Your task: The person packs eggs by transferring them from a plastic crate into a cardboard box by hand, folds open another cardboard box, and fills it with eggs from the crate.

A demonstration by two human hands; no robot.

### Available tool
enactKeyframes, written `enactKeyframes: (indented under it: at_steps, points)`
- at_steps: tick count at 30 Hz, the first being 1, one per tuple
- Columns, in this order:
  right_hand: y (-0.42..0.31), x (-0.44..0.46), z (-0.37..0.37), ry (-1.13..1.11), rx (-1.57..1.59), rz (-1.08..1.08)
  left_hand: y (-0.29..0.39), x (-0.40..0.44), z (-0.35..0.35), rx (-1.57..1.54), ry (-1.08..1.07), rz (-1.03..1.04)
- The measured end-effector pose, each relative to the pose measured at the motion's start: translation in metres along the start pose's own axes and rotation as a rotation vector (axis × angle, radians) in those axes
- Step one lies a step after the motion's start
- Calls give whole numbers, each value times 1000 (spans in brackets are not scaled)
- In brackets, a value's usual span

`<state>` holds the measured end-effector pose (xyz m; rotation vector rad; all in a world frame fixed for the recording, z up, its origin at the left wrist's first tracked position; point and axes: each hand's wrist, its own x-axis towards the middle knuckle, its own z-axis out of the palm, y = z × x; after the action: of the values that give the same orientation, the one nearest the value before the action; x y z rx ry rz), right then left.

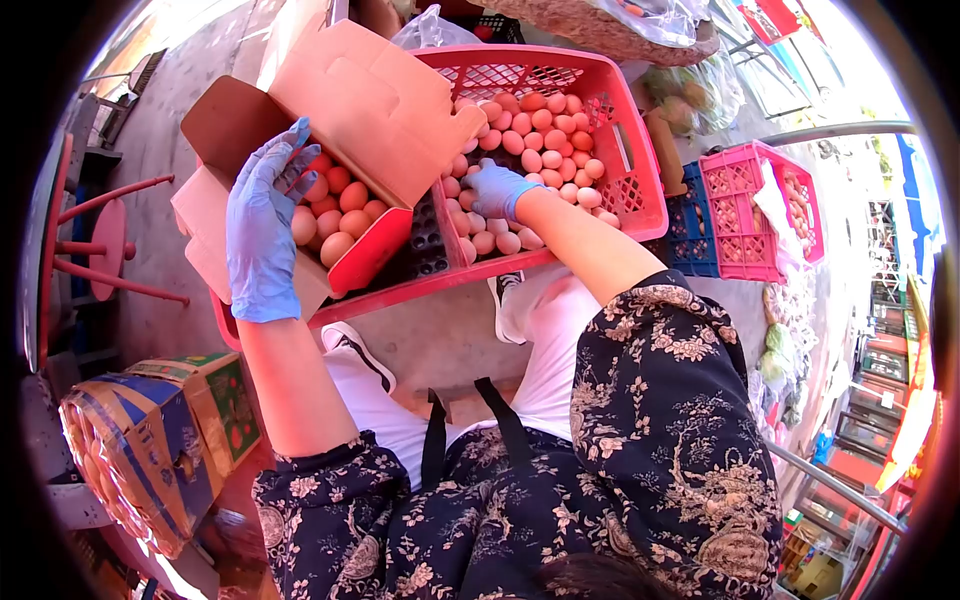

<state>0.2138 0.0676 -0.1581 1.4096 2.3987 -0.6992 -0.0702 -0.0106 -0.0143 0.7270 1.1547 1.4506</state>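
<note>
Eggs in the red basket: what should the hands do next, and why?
Maybe gently lift one of the eggs with the right hand: it's down among them in the red basket, and the left hand is beside the open cardboard box, which holds more.

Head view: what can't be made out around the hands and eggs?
In the head view:
Right hand: its own back hides what, if anything, it grips.
Cardboard box: eggs hide its bottom.
Red crate: the box covers much of its left part.
Street background, far right: too small.
</note>
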Motion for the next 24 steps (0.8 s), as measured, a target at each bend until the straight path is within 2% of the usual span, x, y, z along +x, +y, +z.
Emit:
enactKeyframes:
  at_steps: [4, 7, 8, 11, 14, 18, 24]
  points:
    - [12, -2, 2, -7, -18, 34, -1, -2, 7, -11, -9, -7]
    - [14, -2, 5, -34, 29, 136, 1, -5, 8, -33, -15, -18]
    - [5, -11, -6, -21, 77, 209, 2, -4, 9, -38, -15, -21]
    - [10, -3, -10, 64, 1, 233, 4, -2, 9, -50, 5, -12]
    - [22, 6, -9, 137, -39, 236, 4, -1, 6, -44, -20, 6]
    - [16, -1, -3, 141, 49, 158, 7, -4, 5, -19, -19, -7]
    - [21, 2, 7, 171, -32, 63, 17, -5, -5, 13, -52, 20]
